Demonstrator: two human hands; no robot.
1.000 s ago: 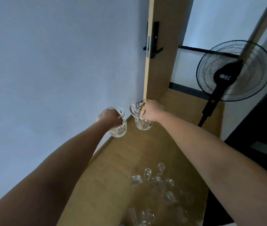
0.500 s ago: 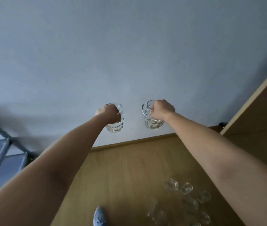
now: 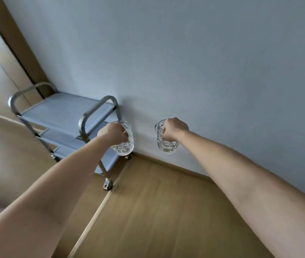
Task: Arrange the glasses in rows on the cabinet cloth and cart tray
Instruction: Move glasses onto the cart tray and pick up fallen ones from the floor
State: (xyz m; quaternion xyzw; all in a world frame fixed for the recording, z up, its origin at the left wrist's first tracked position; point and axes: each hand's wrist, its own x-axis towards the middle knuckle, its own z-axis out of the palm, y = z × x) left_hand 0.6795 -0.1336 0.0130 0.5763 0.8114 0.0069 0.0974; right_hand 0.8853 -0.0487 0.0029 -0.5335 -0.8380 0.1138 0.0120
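Glass mugs, two, both held in the air and apart. The left mug [image 3: 125,145] is grasped by its handle in the curled fingers [image 3: 123,134] of the left hand [image 3: 113,132], the right mug [image 3: 166,144] likewise in the right hand [image 3: 174,128]. One wheeled cart [image 3: 64,112] with three grey trays stands just left of the left fingers, against the wall [image 3: 204,62]. Wooden floor [image 3: 157,211] lies below both hands.
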